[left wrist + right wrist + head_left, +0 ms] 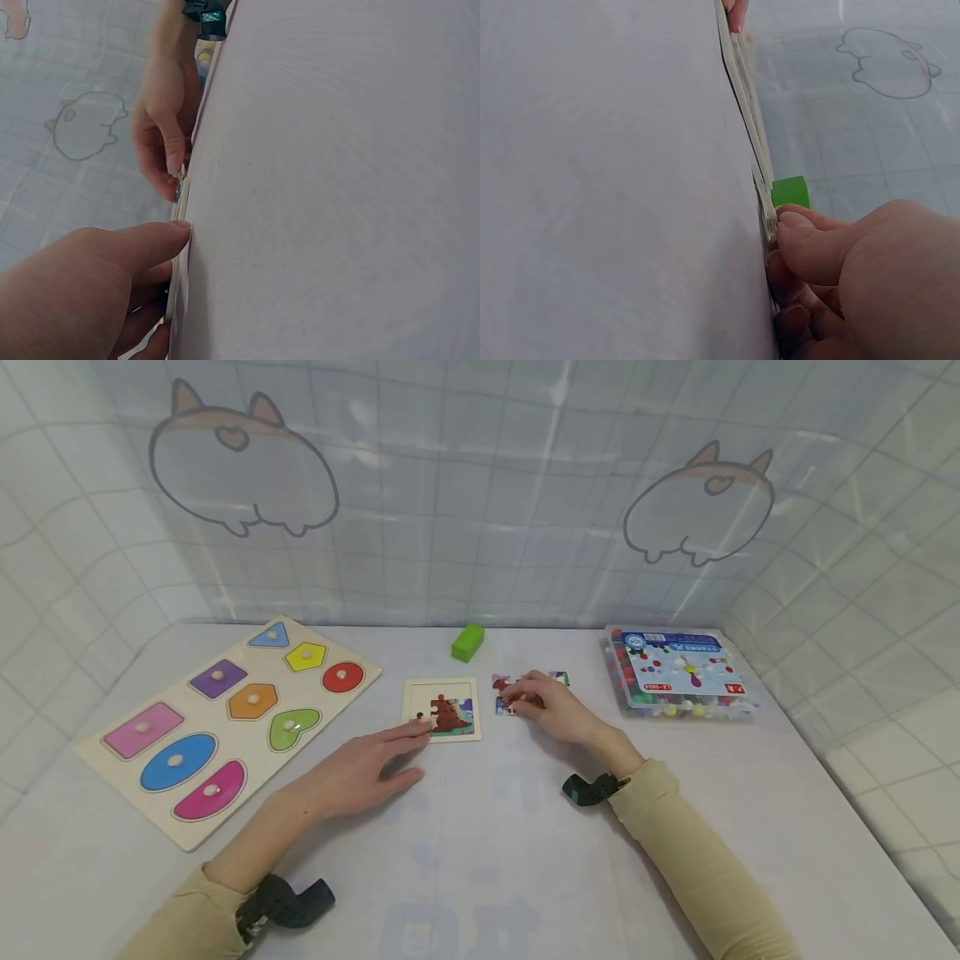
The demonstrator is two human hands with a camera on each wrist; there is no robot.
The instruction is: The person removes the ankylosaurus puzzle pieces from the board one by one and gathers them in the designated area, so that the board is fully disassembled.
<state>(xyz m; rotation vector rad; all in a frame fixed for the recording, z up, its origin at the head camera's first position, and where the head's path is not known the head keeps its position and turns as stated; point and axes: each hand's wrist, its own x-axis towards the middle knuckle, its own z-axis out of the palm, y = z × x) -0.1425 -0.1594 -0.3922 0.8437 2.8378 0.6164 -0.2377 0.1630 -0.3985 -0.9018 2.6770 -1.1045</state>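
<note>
A small square puzzle board [442,739] with a light wooden frame lies mid-table, its picture of a brown dinosaur partly filled in. My left hand [360,772] reaches over its lower left corner, fingers fairly straight and resting on the frame, thumb apart. Just right of the board, my right hand [555,706] pinches a puzzle piece [765,214] between thumb and fingertips, low over the table. Other loose pieces [560,677] lie under and behind that hand, mostly hidden by its fingers.
A green block [468,643] sits behind the puzzle board. To the left lies a large shape board [258,747] with colourful knobbed shapes. At the right stands a clear plastic box [678,672] of coloured parts. A tile-patterned curtain [480,527] hangs along the back.
</note>
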